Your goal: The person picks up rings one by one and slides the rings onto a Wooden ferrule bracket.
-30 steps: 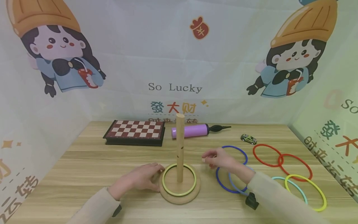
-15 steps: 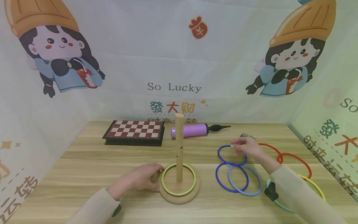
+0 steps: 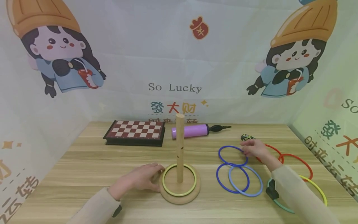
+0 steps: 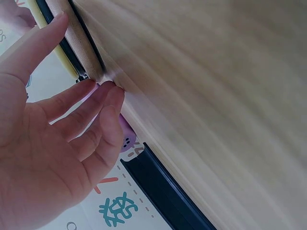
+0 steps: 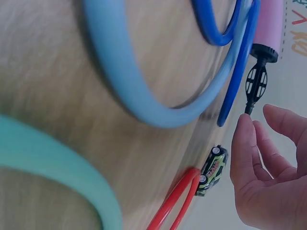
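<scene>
One yellow-green ring (image 3: 179, 195) circles the peg (image 3: 180, 149), loose rings (image 3: 233, 164) at its three o'clock apparently remaining, left grip (image 3: 141, 176) relaxed against the base (image 3: 172, 185) at nine, right grip (image 3: 255, 151) empty near two

The white backdrop (image 3: 126, 67) reads "So Lucky" (image 3: 175, 88) and, beneath, "發大财" (image 3: 173, 107)

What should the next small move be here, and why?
Probably the right hand should pinch the rear blue ring: it looks empty, its fingertips are near that ring's edge, and the peg already has a yellow-green ring around it.
</scene>
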The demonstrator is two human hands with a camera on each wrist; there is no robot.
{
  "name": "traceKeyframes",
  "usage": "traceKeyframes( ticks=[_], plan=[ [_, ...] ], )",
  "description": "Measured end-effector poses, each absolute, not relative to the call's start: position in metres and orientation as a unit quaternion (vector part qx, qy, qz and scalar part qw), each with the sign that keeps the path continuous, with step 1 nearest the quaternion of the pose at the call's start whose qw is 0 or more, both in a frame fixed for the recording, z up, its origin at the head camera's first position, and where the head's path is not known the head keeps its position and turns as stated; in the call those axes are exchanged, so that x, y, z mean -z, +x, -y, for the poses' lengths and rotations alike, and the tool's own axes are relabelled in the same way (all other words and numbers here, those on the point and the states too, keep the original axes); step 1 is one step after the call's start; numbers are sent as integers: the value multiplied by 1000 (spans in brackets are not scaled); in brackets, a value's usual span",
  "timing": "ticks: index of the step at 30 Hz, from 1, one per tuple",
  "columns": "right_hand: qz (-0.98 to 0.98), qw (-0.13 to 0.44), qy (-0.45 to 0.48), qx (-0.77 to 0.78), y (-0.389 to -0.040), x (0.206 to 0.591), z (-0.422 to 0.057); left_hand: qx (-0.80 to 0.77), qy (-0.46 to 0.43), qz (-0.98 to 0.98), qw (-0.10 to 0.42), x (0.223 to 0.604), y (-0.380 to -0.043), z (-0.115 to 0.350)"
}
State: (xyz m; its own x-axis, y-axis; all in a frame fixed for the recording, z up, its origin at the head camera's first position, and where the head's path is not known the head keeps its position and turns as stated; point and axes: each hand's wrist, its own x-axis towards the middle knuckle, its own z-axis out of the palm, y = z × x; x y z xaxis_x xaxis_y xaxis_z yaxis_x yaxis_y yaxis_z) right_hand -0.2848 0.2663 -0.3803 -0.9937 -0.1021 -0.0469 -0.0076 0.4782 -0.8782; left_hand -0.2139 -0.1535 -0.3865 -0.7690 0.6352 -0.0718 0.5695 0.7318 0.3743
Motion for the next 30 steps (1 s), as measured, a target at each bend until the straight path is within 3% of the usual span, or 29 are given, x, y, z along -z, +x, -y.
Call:
traceKeyframes(
  ticks=[30],
  plan=[
    [-887,99,-33,450,-283,388,-268,-161,324,-927,98,386,-214,153]
  ],
)
